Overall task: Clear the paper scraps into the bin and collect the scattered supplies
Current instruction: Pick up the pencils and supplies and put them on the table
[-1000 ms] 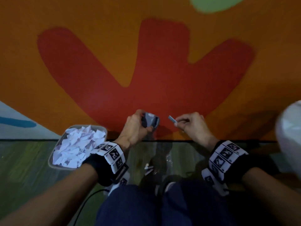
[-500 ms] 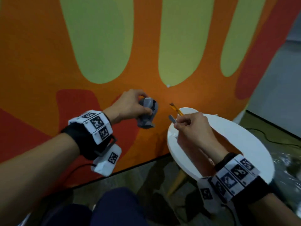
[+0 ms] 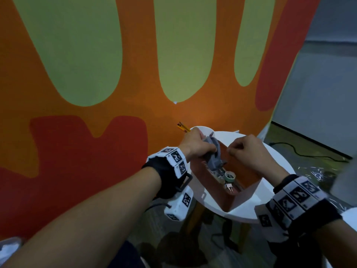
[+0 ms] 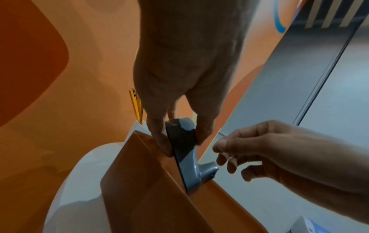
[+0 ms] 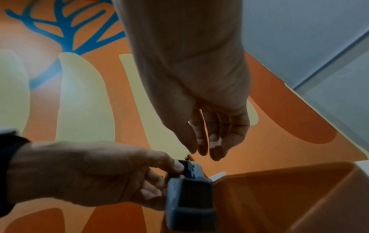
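**Stapler held over the orange box**

Head view: grey stapler (image 3: 213, 154) gripped by left hand (image 3: 197, 145), nose dipping into orange box (image 3: 228, 198) on round white table (image 3: 274, 157). Inside the box, toward 5 o'clock of the stapler, a roll of green tape (image 3: 230, 176) among small supplies. Right hand (image 3: 249, 149) at 3 o'clock of the stapler, above the box, fingers curled; whether anything is pinched, cannot tell. Yellow pencils (image 3: 182, 126) at 11 o'clock of left hand.

Left wrist view: thumb and fingers (image 4: 159, 138) clamped on stapler (image 4: 187, 157), lowered behind the box wall (image 4: 143, 181).

Right wrist view: right-hand fingertips (image 5: 215, 146) loosely bunched, nothing seen between them; stapler (image 5: 189, 203) at 7 o'clock.
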{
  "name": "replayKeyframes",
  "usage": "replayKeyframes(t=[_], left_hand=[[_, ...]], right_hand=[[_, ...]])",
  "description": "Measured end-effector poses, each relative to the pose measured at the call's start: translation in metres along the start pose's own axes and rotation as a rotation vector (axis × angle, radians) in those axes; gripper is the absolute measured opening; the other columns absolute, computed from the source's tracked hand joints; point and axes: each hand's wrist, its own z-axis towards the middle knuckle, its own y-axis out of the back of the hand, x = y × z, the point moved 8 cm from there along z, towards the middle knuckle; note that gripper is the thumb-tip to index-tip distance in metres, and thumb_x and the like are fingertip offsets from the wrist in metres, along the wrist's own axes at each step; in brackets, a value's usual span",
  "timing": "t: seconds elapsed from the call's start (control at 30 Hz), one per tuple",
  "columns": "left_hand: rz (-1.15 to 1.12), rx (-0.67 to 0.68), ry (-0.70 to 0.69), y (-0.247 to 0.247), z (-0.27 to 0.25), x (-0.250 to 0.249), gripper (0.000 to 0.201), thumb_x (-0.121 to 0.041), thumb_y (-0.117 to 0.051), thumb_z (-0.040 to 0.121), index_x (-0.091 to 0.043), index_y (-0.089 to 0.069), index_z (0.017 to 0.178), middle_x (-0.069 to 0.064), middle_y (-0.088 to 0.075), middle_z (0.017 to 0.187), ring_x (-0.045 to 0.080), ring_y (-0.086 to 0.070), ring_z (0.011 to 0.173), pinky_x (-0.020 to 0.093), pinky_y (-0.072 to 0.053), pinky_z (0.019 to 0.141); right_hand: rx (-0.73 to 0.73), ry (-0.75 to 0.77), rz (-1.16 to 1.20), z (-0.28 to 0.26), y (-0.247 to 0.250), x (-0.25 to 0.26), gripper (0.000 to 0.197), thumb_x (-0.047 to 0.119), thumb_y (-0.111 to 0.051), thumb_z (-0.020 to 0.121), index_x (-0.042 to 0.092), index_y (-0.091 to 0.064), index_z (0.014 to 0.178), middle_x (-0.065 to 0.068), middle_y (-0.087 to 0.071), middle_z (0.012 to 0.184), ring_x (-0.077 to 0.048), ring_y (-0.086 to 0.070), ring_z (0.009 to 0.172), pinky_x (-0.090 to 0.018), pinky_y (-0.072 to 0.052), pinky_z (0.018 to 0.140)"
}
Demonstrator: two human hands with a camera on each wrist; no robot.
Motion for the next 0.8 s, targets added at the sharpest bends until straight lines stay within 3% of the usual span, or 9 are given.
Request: replayKeyframes(t=[0.07,0.17,0.27,0.37,0.47,0.57,0.7,0.8], left_hand=[[0.091,-0.008,0.007,-0.011,0.011,0.005,0.039,-0.027,-0.082,0.070,-0.012,-0.047,0.081,0.008,-0.051,0.074,0.023,-0.053,0.067,0.031,-0.041,0.052],[0.241,-0.006,0.012,-0.026,0.023,0.011,0.044,-0.033,-0.080,0.069,-0.008,-0.047,0.084,0.009,-0.051,0.076,0.022,-0.051,0.063,0.026,-0.036,0.042],[0.370,0.039,-0.032,-0.038,0.029,0.006,0.029,-0.026,-0.071,0.079,-0.008,-0.049,0.079,0.009,-0.054,0.075,0.028,-0.059,0.075,0.034,-0.046,0.058],[0.418,0.069,-0.109,-0.028,0.026,0.001,0.030,-0.028,-0.072,0.084,-0.007,-0.055,0.070,0.010,-0.058,0.069,0.029,-0.059,0.071,0.030,-0.040,0.053],[0.417,0.077,-0.178,0.006,0.012,0.004,0.024,-0.023,-0.072,0.082,-0.001,-0.070,0.071,0.015,-0.069,0.070,0.030,-0.065,0.067,0.036,-0.049,0.052],[0.435,0.017,-0.219,0.054,-0.013,0.017,0.020,-0.022,-0.070,0.085,-0.008,-0.072,0.071,0.005,-0.072,0.067,0.019,-0.069,0.065,0.042,-0.058,0.063],[0.443,-0.013,-0.153,0.120,-0.049,0.062,0.021,-0.030,-0.069,0.092,-0.014,-0.072,0.079,-0.002,-0.073,0.070,0.008,-0.070,0.061,0.037,-0.061,0.063],[0.479,-0.043,-0.064,0.169,-0.077,0.115,0.019,-0.031,-0.067,0.095,-0.016,-0.072,0.085,-0.003,-0.073,0.072,0.007,-0.069,0.061,0.036,-0.061,0.063]], right_hand=[[-0.029,-0.013,0.006,0.004,-0.001,-0.004,0.017,0.008,-0.064,0.083,0.015,-0.078,0.074,-0.002,-0.074,0.075,-0.017,-0.066,0.072,-0.035,-0.055,0.068],[-0.045,-0.020,-0.010,0.008,-0.011,-0.007,0.018,0.010,-0.063,0.081,0.015,-0.077,0.071,-0.003,-0.074,0.074,-0.018,-0.065,0.072,-0.034,-0.053,0.065],[-0.015,-0.016,0.003,0.010,-0.025,-0.008,0.022,0.012,-0.063,0.081,0.023,-0.072,0.064,0.001,-0.072,0.070,-0.010,-0.062,0.066,-0.024,-0.042,0.055],[0.025,-0.013,0.048,0.013,-0.036,-0.002,0.018,0.017,-0.065,0.083,0.023,-0.074,0.069,0.002,-0.071,0.070,-0.008,-0.063,0.063,-0.024,-0.043,0.052],[0.021,0.021,0.087,0.015,-0.040,0.016,0.014,0.016,-0.066,0.083,0.021,-0.078,0.077,0.001,-0.073,0.074,-0.012,-0.064,0.070,-0.030,-0.049,0.062],[0.047,0.104,0.138,0.014,-0.050,0.051,0.014,0.014,-0.066,0.084,0.021,-0.079,0.081,0.003,-0.073,0.076,-0.009,-0.065,0.071,-0.025,-0.048,0.064],[0.170,0.234,0.253,0.014,-0.087,0.119,0.007,0.018,-0.068,0.090,0.019,-0.075,0.088,0.010,-0.068,0.079,0.000,-0.061,0.075,-0.015,-0.045,0.064],[0.312,0.359,0.268,0.013,-0.137,0.177,0.006,0.022,-0.069,0.091,0.021,-0.074,0.091,0.011,-0.068,0.084,-0.001,-0.062,0.080,-0.017,-0.045,0.067]])
